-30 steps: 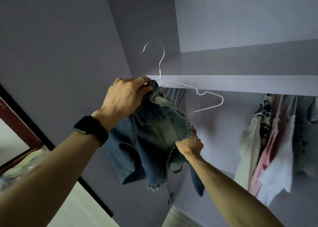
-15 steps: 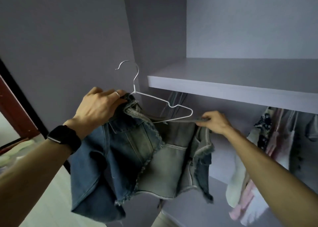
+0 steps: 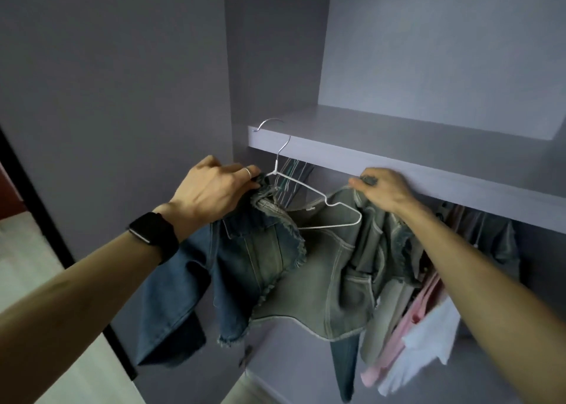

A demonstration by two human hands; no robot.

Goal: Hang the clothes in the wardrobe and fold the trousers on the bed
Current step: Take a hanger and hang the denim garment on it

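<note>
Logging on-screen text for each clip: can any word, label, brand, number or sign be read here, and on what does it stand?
No text can be read in this frame.
Denim jacket: no tag or label shows.
Watch: dark, no digits or brand visible.
Wire hanger and wardrobe shelf: plain, unmarked.
Hanging clothes at the right: blurred, no print legible.

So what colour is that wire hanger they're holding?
The hanger is white wire with a bare silvery metal hook, seen in the head view.

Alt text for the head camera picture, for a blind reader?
The left hand and right hand grip a blue denim jacket half on a white wire hanger, under a grey wardrobe shelf. Pink and white clothes hang nearby.
</note>
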